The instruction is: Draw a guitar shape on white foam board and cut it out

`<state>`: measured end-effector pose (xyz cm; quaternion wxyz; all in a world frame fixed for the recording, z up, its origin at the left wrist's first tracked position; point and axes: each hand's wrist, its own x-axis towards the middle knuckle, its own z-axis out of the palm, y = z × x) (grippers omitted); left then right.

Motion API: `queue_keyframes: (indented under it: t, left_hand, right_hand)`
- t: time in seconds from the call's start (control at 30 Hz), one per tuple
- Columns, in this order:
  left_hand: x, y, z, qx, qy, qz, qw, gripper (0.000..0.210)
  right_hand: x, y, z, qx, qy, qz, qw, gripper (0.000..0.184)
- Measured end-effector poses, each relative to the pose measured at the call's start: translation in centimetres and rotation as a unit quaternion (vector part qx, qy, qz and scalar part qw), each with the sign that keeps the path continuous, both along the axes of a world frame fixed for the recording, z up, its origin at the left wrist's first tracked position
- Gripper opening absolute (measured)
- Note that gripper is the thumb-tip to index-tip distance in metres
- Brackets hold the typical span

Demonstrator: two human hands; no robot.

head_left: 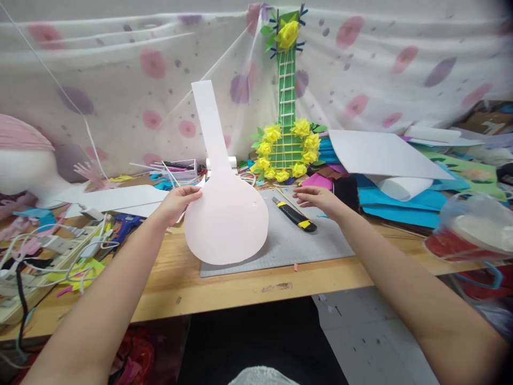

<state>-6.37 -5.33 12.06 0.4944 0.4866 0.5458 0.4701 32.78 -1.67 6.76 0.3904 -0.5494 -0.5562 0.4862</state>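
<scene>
A white guitar-shaped cutout [226,219], with a round body and a long straight neck, stands tilted over the grey cutting mat [320,243]. My left hand [182,200] pinches its left edge, just below where the neck meets the body. To the right, my right hand [316,198] hovers above the mat with fingers spread and nothing in them. Below that hand lies a black and yellow utility knife [295,215], its blade end pointing up and left. A thin stick [285,197] rests close to the knife.
A green guitar decorated with yellow paper flowers [287,96] leans at the back. White board [388,152] and blue sheets [396,206] pile up on the right, near a clear plastic container [473,227]. Power strips with cables [60,256] and a blue glue gun [126,227] crowd the left.
</scene>
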Motion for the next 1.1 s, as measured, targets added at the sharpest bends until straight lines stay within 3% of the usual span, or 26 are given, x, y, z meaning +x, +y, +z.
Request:
queue_keyframes:
  t: [0.23, 0.4, 0.5, 0.73, 0.9, 1.1]
  left_hand:
    - [-0.2, 0.3, -1.5, -0.026, -0.005, -0.004, 1.000, 0.041]
    - [0.0, 0.4, -2.5, -0.046, -0.007, -0.008, 0.999, 0.048]
    - [0.2, 0.2, -2.8, -0.046, -0.011, -0.018, 0.999, 0.045]
    - [0.1, -0.6, -2.6, -0.082, -0.041, -0.007, 0.996, 0.032]
    - [-0.7, -0.6, -2.8, -0.069, -0.037, -0.039, 0.996, 0.031]
    - [-1.4, -0.8, -2.9, -0.072, -0.004, -0.060, 0.996, 0.049]
  right_hand:
    - [-2.6, -0.7, -0.6, -0.018, 0.004, 0.122, 0.992, 0.036]
    - [-5.2, -1.6, 0.1, -0.017, -0.018, 0.270, 0.963, 0.048]
    - [-6.7, -1.8, 0.1, -0.014, -0.069, 0.312, 0.947, 0.043]
    - [-8.5, -1.2, -0.7, -0.011, -0.057, 0.256, 0.965, 0.026]
    - [-9.1, -1.0, -0.3, -0.004, -0.045, 0.237, 0.970, 0.022]
    - [-9.5, -0.8, 0.1, 0.001, -0.052, 0.243, 0.969, 0.018]
